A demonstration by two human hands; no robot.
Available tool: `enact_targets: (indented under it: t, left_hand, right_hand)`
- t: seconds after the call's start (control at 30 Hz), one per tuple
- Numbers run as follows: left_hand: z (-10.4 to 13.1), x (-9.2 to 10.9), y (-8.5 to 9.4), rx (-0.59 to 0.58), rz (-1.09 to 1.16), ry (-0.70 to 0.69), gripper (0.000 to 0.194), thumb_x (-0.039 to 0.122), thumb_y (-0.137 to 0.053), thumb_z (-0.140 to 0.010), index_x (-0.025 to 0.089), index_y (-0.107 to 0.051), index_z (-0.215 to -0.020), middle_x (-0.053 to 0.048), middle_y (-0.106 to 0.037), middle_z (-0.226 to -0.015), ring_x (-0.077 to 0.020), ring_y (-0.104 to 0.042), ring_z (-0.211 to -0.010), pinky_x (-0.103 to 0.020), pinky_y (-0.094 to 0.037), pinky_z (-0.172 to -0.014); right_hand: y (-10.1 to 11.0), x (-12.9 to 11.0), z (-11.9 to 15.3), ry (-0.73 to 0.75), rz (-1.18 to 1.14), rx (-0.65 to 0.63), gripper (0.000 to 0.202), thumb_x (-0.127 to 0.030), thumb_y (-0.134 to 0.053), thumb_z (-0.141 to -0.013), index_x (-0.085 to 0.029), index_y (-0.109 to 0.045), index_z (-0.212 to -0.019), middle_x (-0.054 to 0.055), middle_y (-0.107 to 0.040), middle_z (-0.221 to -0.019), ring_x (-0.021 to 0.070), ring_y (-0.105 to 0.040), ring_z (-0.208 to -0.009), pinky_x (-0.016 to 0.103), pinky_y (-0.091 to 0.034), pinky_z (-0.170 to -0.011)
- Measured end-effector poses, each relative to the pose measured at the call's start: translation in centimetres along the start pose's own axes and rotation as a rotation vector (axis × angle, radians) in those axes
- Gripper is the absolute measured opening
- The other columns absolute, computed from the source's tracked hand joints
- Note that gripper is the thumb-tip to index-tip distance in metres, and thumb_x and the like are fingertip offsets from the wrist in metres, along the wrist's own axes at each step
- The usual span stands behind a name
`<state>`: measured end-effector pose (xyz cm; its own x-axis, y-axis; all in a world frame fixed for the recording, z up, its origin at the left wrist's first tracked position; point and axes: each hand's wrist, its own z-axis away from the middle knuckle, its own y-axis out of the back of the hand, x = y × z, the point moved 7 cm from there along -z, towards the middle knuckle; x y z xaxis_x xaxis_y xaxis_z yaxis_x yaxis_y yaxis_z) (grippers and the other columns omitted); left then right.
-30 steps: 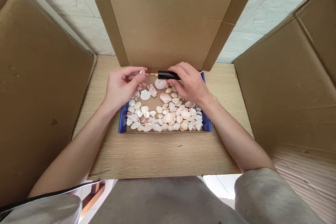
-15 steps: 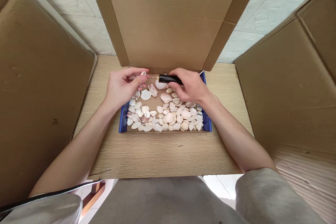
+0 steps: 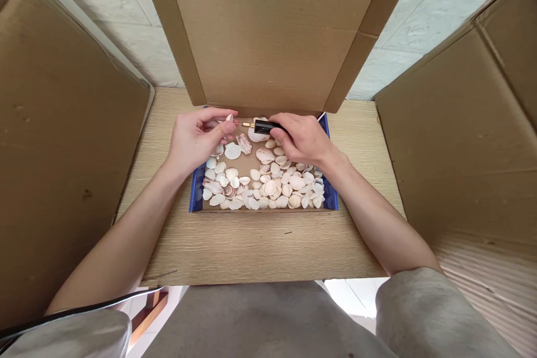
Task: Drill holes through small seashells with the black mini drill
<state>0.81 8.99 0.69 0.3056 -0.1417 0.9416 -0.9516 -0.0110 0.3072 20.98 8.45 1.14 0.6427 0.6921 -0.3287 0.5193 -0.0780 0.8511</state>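
My left hand (image 3: 200, 137) pinches a small white seashell (image 3: 229, 118) between thumb and fingers, above the far left part of a shallow blue-sided box (image 3: 196, 190). My right hand (image 3: 302, 137) is wrapped round a black handheld mini drill (image 3: 265, 126) with a brass-coloured chuck. The drill lies level and points left, and its thin bit (image 3: 240, 123) reaches to the shell at my left fingertips. Whether the bit has entered the shell I cannot tell. Below my hands, many loose seashells (image 3: 271, 187) lie in the box, mostly along its near side and right.
The box rests on a wood-grain table (image 3: 260, 251). A cardboard panel (image 3: 272, 33) rises behind it, with more cardboard at left (image 3: 71, 123) and right (image 3: 465, 117). Larger shells, among them a white scallop (image 3: 232, 150), lie beneath my left hand.
Both hands stay almost in place, with the shell and drill still held. My right fingers have shifted slightly on the drill's body.
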Motion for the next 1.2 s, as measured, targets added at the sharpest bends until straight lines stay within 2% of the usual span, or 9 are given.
enact_targets:
  t: [0.07,0.17,0.23,0.33,0.43,0.53,0.87,1.03,1.2]
  left_hand:
    - [0.0,0.0,0.0,-0.002,-0.011,0.0,0.026,0.038,-0.078,-0.076,0.023,-0.078,-0.098,-0.003,-0.076,-0.079,-0.011,-0.065,-0.056,-0.023,-0.053,-0.054]
    - [0.0,0.1,-0.1,-0.007,-0.021,-0.011,0.026,0.039,-0.078,-0.076,0.024,-0.078,-0.098,-0.002,-0.075,-0.074,-0.0112,-0.064,-0.055,-0.022,-0.05,-0.051]
    - [0.0,0.0,-0.1,-0.01,-0.026,-0.01,0.026,0.039,-0.078,-0.076,0.024,-0.078,-0.098,-0.002,-0.073,-0.071,-0.0113,-0.064,-0.055,-0.021,-0.048,-0.049]
    - [0.0,0.0,-0.1,-0.006,-0.025,-0.005,0.025,0.038,-0.078,-0.077,0.024,-0.078,-0.098,-0.001,-0.072,-0.067,-0.0112,-0.064,-0.054,-0.021,-0.048,-0.048]
    - [0.0,-0.1,-0.1,-0.013,-0.026,-0.006,0.026,0.039,-0.078,-0.077,0.024,-0.078,-0.099,-0.001,-0.072,-0.068,-0.0117,-0.064,-0.055,-0.022,-0.048,-0.049]
    - [0.0,-0.4,-0.2,-0.042,-0.034,-0.005,0.031,0.041,-0.078,-0.076,0.023,-0.078,-0.101,-0.003,-0.074,-0.072,-0.0134,-0.066,-0.058,-0.025,-0.052,-0.054]
    - [0.3,0.5,-0.7,-0.114,-0.113,-0.042,0.028,0.037,-0.079,-0.075,0.02,-0.078,-0.098,-0.004,-0.077,-0.08,-0.016,-0.07,-0.065,-0.027,-0.057,-0.065]
    - [0.2,0.1,-0.6,-0.092,-0.065,-0.035,0.028,0.039,-0.078,-0.077,0.022,-0.078,-0.099,-0.003,-0.077,-0.077,-0.0149,-0.069,-0.063,-0.026,-0.056,-0.061]
    - [-0.1,0.0,0.0,0.041,0.024,0.0,0.024,0.038,-0.075,-0.08,0.022,-0.076,-0.099,-0.002,-0.076,-0.078,-0.0112,-0.067,-0.057,-0.023,-0.055,-0.054]
  right_hand:
    - [-0.1,0.0,0.1,-0.022,-0.008,-0.021,0.037,-0.042,-0.033,-0.101,-0.018,-0.059,-0.109,0.007,-0.071,-0.097,0.0197,-0.065,-0.084,0.032,-0.045,-0.071]
    - [0.2,-0.3,0.0,-0.012,-0.009,0.011,0.041,-0.052,-0.047,-0.095,-0.019,-0.054,-0.118,0.008,-0.069,-0.111,0.0221,-0.066,-0.095,0.032,-0.047,-0.074]
    - [0.4,-0.5,-0.1,-0.005,-0.011,0.021,0.038,-0.047,-0.051,-0.094,-0.02,-0.049,-0.121,0.008,-0.067,-0.113,0.0219,-0.065,-0.095,0.033,-0.048,-0.072]
    - [0.4,-0.4,-0.1,0.003,0.005,0.039,0.021,-0.032,-0.046,-0.096,-0.021,-0.051,-0.113,0.007,-0.065,-0.107,0.02,-0.062,-0.088,0.033,-0.047,-0.071]
    - [0.2,-0.2,0.0,0.023,0.023,0.059,0.023,-0.038,-0.047,-0.096,-0.019,-0.054,-0.107,0.008,-0.066,-0.101,0.021,-0.061,-0.087,0.034,-0.046,-0.073]
    - [-0.4,0.0,0.0,0.015,0.051,0.011,0.032,-0.043,-0.04,-0.099,-0.017,-0.058,-0.105,0.008,-0.069,-0.096,0.0208,-0.062,-0.083,0.033,-0.045,-0.07]
    - [0.0,-1.0,-0.4,0.123,0.112,0.02,0.033,-0.043,-0.044,-0.099,-0.019,-0.057,-0.119,0.01,-0.067,-0.106,0.0235,-0.06,-0.092,0.038,-0.047,-0.08]
    - [-0.3,-0.7,-0.4,0.067,0.086,0.014,0.04,-0.049,-0.038,-0.1,-0.018,-0.057,-0.117,0.011,-0.067,-0.105,0.0249,-0.061,-0.092,0.039,-0.047,-0.079]
    - [0.5,-0.4,-0.3,0.011,0.123,0.094,0.04,-0.048,-0.036,-0.1,-0.019,-0.058,-0.115,0.011,-0.067,-0.1,0.0268,-0.06,-0.091,0.042,-0.044,-0.08]
